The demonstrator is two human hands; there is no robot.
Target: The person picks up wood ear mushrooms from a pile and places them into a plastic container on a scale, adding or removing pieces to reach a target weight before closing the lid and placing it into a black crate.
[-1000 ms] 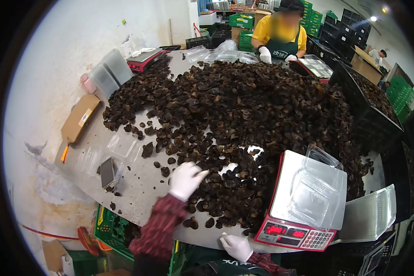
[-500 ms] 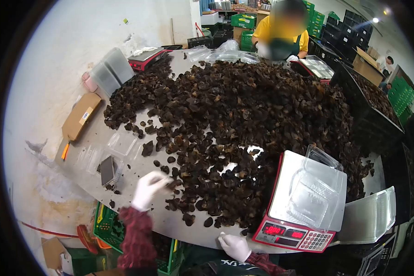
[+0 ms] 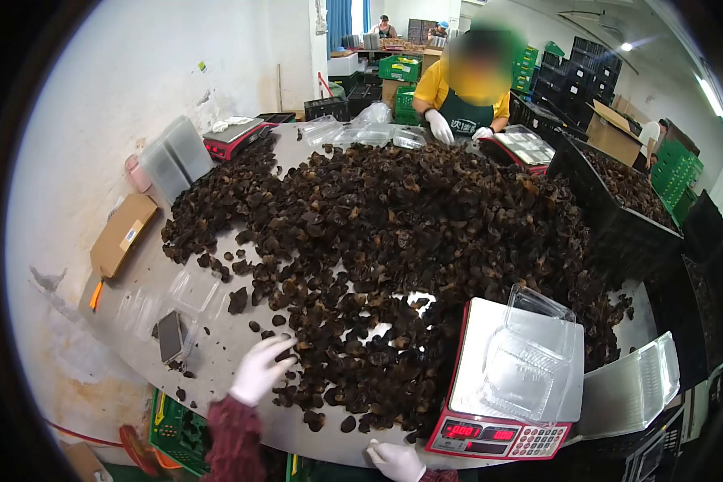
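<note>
The left hand [image 3: 265, 369] has drawn back from among the dark pieces [image 3: 426, 217] to the near-left edge of their heap, its fingers parted; the right hand [image 3: 396, 462] is at the near edge of the worktop [image 3: 241, 321], fingers curled, any hold impossible to tell. The pieces look brown-black, curled and wrinkled, heaped across the worktop and too many to count; about them are three scales [image 3: 506, 377], the nearest bearing clear plastic [image 3: 526, 361], plus one phone [image 3: 169, 336] and one box flap of brown cardboard [image 3: 124, 234].

Stained white wall [image 3: 80, 321], blue curtain [image 3: 340, 24].
</note>
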